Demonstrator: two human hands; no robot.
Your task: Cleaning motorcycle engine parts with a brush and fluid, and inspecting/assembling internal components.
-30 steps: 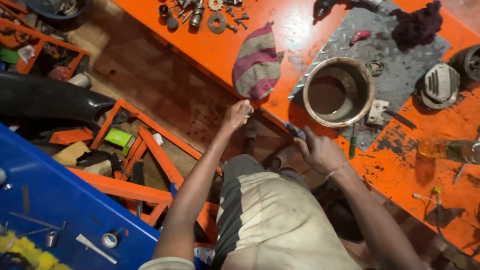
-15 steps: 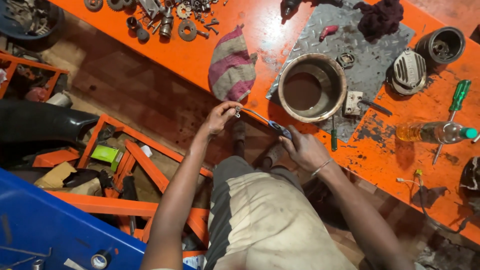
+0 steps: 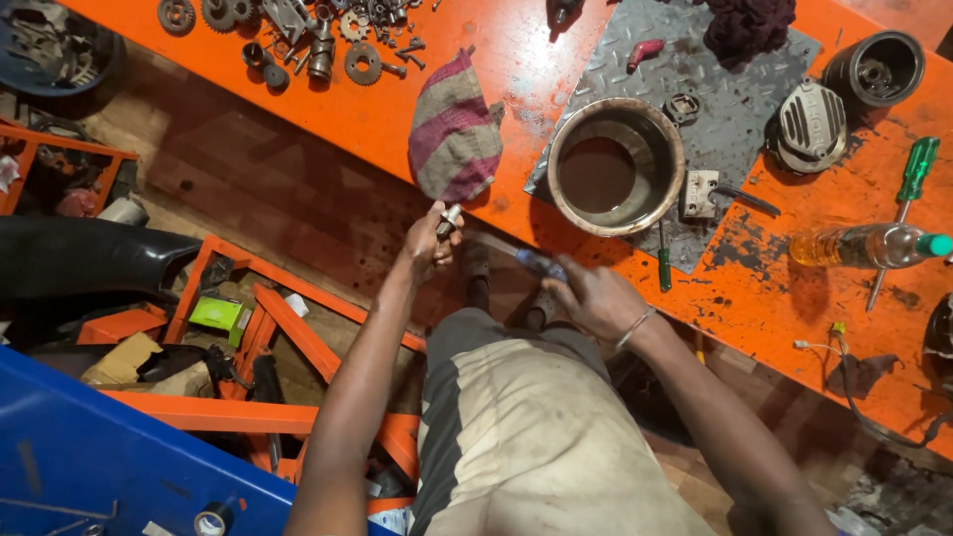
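- The left hand (image 3: pixel 429 243) is closed around a small metal part (image 3: pixel 450 218), whose pale tip sticks up out of the fist just below the near edge of the orange workbench (image 3: pixel 556 60).
- The right hand (image 3: pixel 594 298) is closed on the blue handle of a screwdriver (image 3: pixel 521 258); the shaft runs left toward the small metal part, though it is too blurred to tell whether the two touch.
- A striped cloth (image 3: pixel 455 134) lies on the workbench just beyond the left hand.
- A round metal bowl (image 3: pixel 615 166) holding brown liquid sits on a grey metal plate (image 3: pixel 735 89), to the far right of both hands.
- A green-handled screwdriver (image 3: pixel 908 194) and a bottle (image 3: pixel 864 245) of yellow liquid lie further right.
- Gears and bolts (image 3: pixel 328 40) are scattered at the far left of the workbench.
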